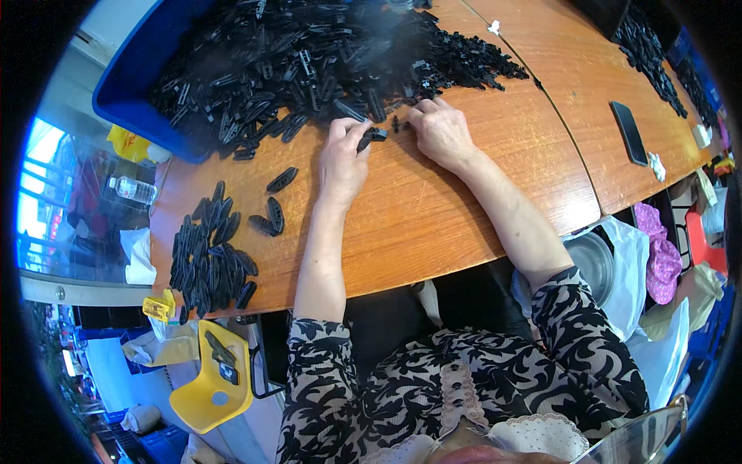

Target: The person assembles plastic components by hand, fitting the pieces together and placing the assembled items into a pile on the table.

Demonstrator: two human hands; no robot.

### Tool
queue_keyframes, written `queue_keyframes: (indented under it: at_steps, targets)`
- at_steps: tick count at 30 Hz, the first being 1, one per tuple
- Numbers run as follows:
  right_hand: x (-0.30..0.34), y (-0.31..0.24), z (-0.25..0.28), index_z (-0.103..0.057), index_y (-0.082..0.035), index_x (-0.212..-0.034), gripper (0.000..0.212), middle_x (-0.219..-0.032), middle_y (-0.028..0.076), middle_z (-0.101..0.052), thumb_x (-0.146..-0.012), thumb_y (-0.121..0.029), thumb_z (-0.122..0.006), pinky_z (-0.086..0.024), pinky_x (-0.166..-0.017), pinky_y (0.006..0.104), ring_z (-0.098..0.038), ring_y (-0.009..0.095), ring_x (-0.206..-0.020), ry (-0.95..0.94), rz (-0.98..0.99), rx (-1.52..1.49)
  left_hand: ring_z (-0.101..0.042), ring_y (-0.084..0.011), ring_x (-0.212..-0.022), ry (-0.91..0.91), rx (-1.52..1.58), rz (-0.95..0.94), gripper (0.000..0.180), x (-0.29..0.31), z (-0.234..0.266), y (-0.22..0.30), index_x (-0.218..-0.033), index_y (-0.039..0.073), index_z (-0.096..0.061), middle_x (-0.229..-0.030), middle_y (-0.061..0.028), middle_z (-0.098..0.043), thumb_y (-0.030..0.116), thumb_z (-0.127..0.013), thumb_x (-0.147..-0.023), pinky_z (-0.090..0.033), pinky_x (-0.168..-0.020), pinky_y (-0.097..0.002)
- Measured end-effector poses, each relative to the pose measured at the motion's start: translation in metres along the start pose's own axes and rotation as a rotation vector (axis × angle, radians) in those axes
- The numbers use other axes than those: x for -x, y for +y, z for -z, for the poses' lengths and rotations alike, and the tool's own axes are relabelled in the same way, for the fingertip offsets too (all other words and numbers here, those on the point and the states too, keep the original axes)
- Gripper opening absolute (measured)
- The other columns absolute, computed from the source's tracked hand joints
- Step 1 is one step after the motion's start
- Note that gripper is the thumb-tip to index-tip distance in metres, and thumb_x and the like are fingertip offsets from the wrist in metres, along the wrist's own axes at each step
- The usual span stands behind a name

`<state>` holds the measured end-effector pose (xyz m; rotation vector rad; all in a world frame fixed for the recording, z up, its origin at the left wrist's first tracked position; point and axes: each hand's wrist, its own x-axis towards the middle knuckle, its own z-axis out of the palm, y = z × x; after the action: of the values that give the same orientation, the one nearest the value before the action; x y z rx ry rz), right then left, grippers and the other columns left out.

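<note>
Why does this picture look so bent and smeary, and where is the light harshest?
Head view: fisheye distortion bows the near edge of the wooden table; head view: haze, perhaps a lens smudge, blurs parts of the pile of black plastic parts; head view: the window at left is washed out, and glare whitens the table's near right corner.

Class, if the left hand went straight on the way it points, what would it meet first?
Probably the pile of black pieces, whose near edge lies just ahead of the left hand; depth is unclear, so the hand might pass slightly above it.
</note>
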<state>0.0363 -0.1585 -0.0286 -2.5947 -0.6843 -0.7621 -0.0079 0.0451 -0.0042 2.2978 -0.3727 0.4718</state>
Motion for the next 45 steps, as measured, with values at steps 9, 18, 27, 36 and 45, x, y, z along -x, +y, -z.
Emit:
queue_keyframes:
  at_steps: [9, 18, 27, 36, 45]
  targets:
    - [0.001, -0.023, 0.009, -0.061, -0.004, -0.09, 0.015, -0.09, 0.013, -0.063, -0.08, -0.005, -0.072, -0.052, -0.071, 0.0434, -0.063, 0.034, -0.084, 0.234, 0.094, -0.464, -0.062, -0.0294, -0.106, -0.064, -0.038, 0.084, 0.026, 0.004, 0.015, -0.009, -0.105, 0.009, -0.067, -0.111, -0.0084, -0.064, -0.002, -0.071, -0.082, -0.049, -0.09, -0.0357]
    - [0.001, -0.046, 0.024, -0.06, -0.002, -0.096, 0.024, -0.092, 0.015, -0.062, -0.077, 0.004, -0.073, -0.052, -0.066, 0.0396, -0.063, 0.033, -0.08, 0.476, 0.26, -0.598, -0.064, -0.012, -0.099, -0.064, 0.647, 0.128, 0.035, 0.007, 0.025, 0.013, -0.109, 0.003, -0.068, -0.108, -0.0039, -0.069, -0.007, -0.076, -0.077, -0.051, -0.089, -0.0266]
    - [0.007, -0.054, 0.023, -0.059, -0.001, -0.101, 0.027, -0.095, 0.017, -0.062, -0.079, 0.006, -0.072, -0.054, -0.062, 0.0376, -0.065, 0.033, -0.077, 0.512, 0.236, -0.638, -0.063, -0.0164, -0.108, -0.067, 1.245, 0.197, 0.053, 0.003, 0.022, 0.013, -0.131, 0.002, -0.054, -0.117, -0.0105, -0.067, -0.001, -0.076, -0.083, -0.051, -0.096, -0.0295]
    - [0.008, -0.055, 0.027, -0.062, -0.003, -0.097, 0.023, -0.093, 0.015, -0.064, -0.077, 0.005, -0.071, -0.054, -0.063, 0.0375, -0.065, 0.032, -0.079, 0.475, 0.143, -0.677, -0.066, -0.0191, -0.101, -0.019, 1.448, 0.369, 0.035, 0.005, 0.013, 0.02, -0.125, -0.003, -0.057, -0.109, -0.0136, -0.067, 0.013, -0.065, -0.095, -0.055, -0.081, -0.0292]
    - [-0.006, -0.049, 0.036, -0.067, -0.008, -0.088, 0.019, -0.094, 0.004, -0.068, -0.074, 0.005, -0.07, -0.051, -0.082, 0.0389, -0.06, 0.027, -0.092, 0.296, 0.303, -0.745, -0.052, -0.008, -0.051, -0.235, 1.39, 0.594, 0.019, 0.009, 0.022, 0.0, -0.101, -0.002, -0.062, -0.076, -0.0044, -0.061, 0.017, -0.058, -0.097, -0.035, -0.038, -0.0186]
